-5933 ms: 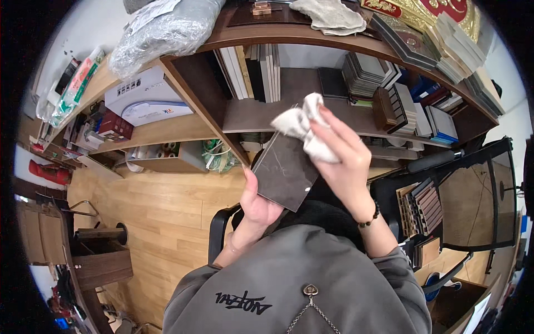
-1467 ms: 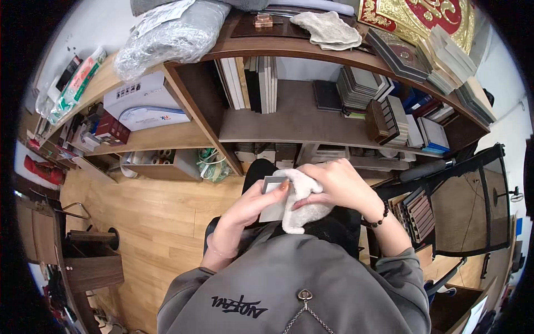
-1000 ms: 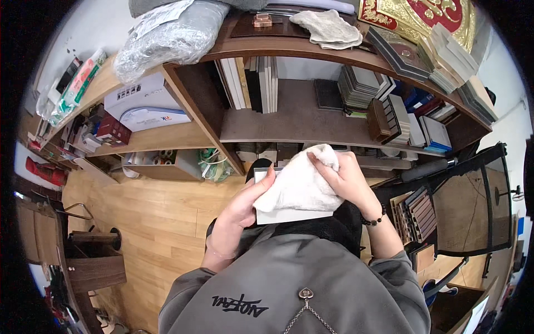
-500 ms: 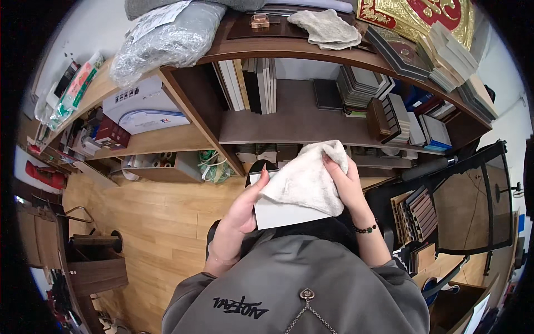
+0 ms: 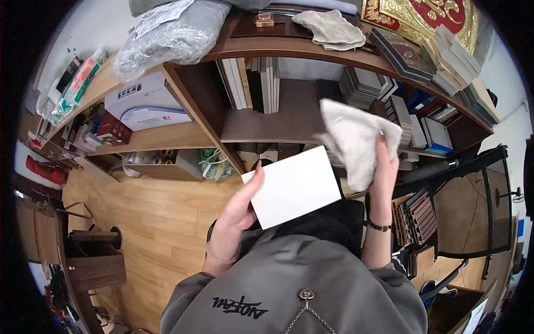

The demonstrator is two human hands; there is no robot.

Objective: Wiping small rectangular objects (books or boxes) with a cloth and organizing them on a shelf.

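My left hand [image 5: 240, 205] grips a white rectangular panel [image 5: 295, 189] by its left edge, thumb on top and the other fingers underneath. The panel's upper face is plain and lies tilted in front of my lap. To its right my right hand [image 5: 384, 177] holds a whitish cloth [image 5: 361, 139] up in the air, pinched between thumb and fingers. The cloth hangs apart from the panel, and its left edge is smeared by motion. Some fingers of my right hand are hidden behind the cloth.
A dark wooden shelf unit [image 5: 272, 125] stands ahead, holding upright boards and stacked panels [image 5: 361, 89]. On its top lie a second cloth [image 5: 329, 29], a plastic-wrapped bundle [image 5: 172, 36] and a red-gold plaque [image 5: 428, 19]. A mesh-backed chair [image 5: 470, 200] is at the right.
My right hand has lifted the cloth off the panel and moved it right and away from me. The panel's white face, partly covered before, now shows almost fully.
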